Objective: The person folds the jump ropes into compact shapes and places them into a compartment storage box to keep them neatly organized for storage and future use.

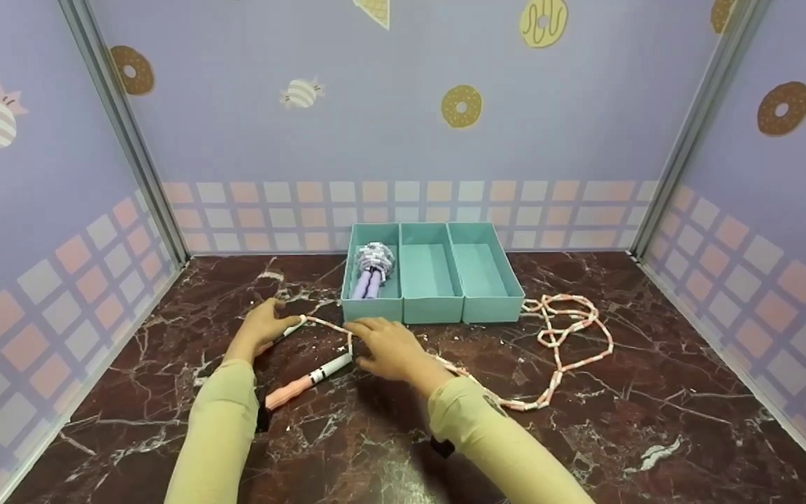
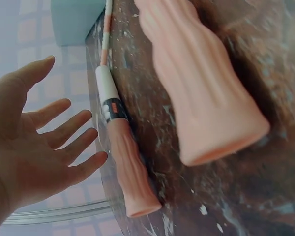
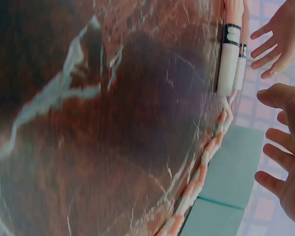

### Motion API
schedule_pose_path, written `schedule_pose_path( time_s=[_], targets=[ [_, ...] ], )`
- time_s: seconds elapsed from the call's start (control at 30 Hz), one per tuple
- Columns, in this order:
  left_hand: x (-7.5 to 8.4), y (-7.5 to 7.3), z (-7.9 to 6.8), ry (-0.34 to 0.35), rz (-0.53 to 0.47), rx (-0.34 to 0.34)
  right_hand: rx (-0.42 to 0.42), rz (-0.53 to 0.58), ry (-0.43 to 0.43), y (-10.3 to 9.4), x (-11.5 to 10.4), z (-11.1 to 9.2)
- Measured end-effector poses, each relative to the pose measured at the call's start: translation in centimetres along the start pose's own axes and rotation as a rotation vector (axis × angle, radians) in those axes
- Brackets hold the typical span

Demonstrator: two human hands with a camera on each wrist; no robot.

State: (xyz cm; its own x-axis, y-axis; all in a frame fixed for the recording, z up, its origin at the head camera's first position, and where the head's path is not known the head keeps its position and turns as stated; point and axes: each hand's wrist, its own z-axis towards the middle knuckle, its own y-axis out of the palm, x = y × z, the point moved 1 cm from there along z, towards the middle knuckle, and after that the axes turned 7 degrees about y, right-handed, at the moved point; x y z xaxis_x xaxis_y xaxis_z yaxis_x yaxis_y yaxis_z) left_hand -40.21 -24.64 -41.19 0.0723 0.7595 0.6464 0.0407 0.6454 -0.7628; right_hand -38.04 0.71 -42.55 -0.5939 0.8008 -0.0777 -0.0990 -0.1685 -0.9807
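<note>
A beaded jump rope [image 1: 599, 357] with orange-pink and white beads lies loosely across the dark table. Its near pink handle [image 1: 291, 393] rests between my forearms. The far handle [image 2: 130, 172] lies beside my left hand [image 1: 261, 327], which mostly covers it in the head view. In the left wrist view that hand's fingers are spread and relaxed, holding nothing. My right hand [image 1: 392, 350] hovers palm down over the rope near the box's front, fingers loosely extended and holding nothing. The right wrist view shows both handles' white ends [image 3: 228, 69] side by side, with both hands apart from them.
A teal box [image 1: 433, 308] with three compartments stands at the back of the table. Its left compartment contains a bundled jump rope [image 1: 375, 262] with purple handles and white-purple beads. Patterned purple walls [image 1: 389, 140] enclose the table's back and sides.
</note>
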Motion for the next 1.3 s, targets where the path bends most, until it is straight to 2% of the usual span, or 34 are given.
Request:
schedule_pose_path(
  time_s=[0.13, 0.3, 0.5, 0.63, 0.97, 1.3],
  targets=[
    [-0.4, 0.1, -0.3, -0.03, 0.023, 0.007, -0.043, -0.009, -0.071, 0.7, -1.1, 0.2],
    [-0.7, 0.4, -0.7, -0.091, 0.041, -0.013, -0.134, -0.02, -0.148, 1.5, -2.2, 0.5],
    [-1.1, 0.5, -1.0, -0.101, 0.08, -0.008, -0.194, -0.057, -0.141, 2.2, -2.7, 0.4],
    [-1.4, 0.5, -1.1, -0.078, 0.122, -0.015, -0.237, -0.068, -0.139, 2.5, -2.8, 0.1],
    [-1.5, 0.5, -1.7, -0.139, 0.121, -0.073, -0.085, -0.08, -0.171, 2.8, -1.8, -0.3],
    [0.0, 1.1, -1.9, -0.077, 0.253, -0.119, -0.104, -0.086, -0.161, 1.9, -0.9, -1.0]
  ],
)
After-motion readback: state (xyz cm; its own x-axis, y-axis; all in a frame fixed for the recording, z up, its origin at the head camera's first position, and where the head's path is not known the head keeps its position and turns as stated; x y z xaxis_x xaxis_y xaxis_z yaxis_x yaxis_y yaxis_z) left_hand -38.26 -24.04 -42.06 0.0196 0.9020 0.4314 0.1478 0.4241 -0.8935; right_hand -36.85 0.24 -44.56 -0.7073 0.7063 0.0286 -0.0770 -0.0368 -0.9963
